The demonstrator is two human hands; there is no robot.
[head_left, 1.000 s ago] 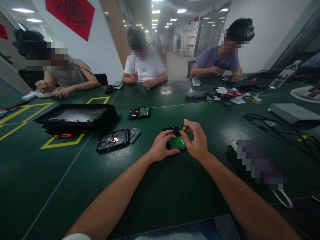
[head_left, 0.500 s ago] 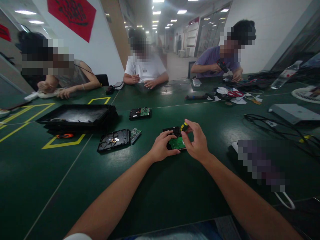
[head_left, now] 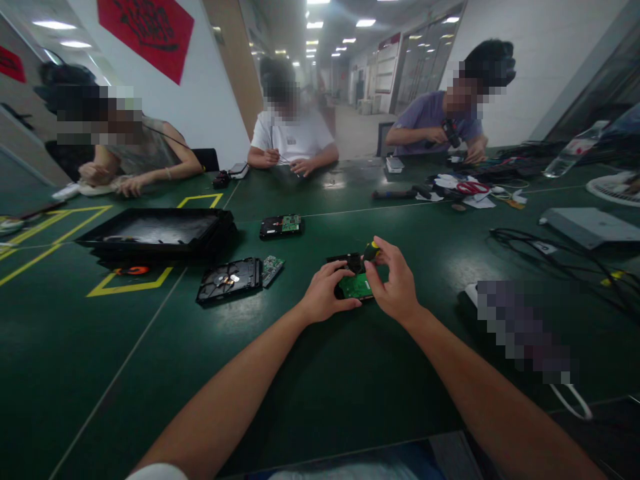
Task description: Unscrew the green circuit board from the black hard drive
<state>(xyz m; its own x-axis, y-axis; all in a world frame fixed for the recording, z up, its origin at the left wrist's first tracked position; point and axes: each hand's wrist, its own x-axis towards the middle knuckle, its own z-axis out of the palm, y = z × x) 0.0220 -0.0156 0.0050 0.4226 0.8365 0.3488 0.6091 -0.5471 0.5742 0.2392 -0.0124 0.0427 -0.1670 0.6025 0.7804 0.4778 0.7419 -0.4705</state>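
Note:
A hard drive (head_left: 356, 286) lies on the green table with its green circuit board facing up. My left hand (head_left: 327, 291) grips its left side, thumb along the near edge and fingers over the far part. Pinched in the fingertips of my right hand (head_left: 395, 279) is a short screwdriver (head_left: 371, 251) with a yellow and black handle, standing roughly upright over the drive's right part. Its tip is hidden, so contact with a screw cannot be made out. To the left are another black hard drive (head_left: 229, 281) and a loose circuit board (head_left: 273, 270) beside it.
Beyond my left hand lies a further hard drive (head_left: 281, 227). Stacked black trays (head_left: 155, 233) stand left, an orange-handled tool (head_left: 133, 271) by them. Black cables (head_left: 530, 243) and a grey box (head_left: 590, 227) are at right. Three people work across the table.
The screwdriver handle has turned slightly, with less yellow showing, and my right fingers have shifted a little on it. My left hand stays on the drive.

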